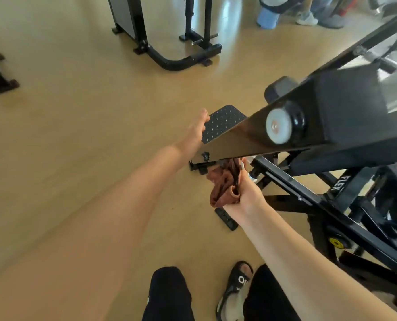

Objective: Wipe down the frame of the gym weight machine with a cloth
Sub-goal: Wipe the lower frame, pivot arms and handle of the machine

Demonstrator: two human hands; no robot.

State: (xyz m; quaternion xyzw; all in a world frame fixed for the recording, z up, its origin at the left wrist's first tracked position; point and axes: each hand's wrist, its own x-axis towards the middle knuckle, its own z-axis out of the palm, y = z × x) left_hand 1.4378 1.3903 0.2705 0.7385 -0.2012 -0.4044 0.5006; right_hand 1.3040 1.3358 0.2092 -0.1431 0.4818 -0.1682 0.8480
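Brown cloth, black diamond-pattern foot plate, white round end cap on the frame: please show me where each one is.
brown cloth [225, 186], head view, bunched middle fold.
black diamond-pattern foot plate [223, 122], head view, centre of textured face.
white round end cap [278, 128], head view, flat face.

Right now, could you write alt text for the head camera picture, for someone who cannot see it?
A person's right hand grips a bunched brown cloth under a black bar of the weight machine frame, while the left hand reaches open towards a studded footplate. Below is a wooden floor, with the person's sandalled foot at the bottom edge.
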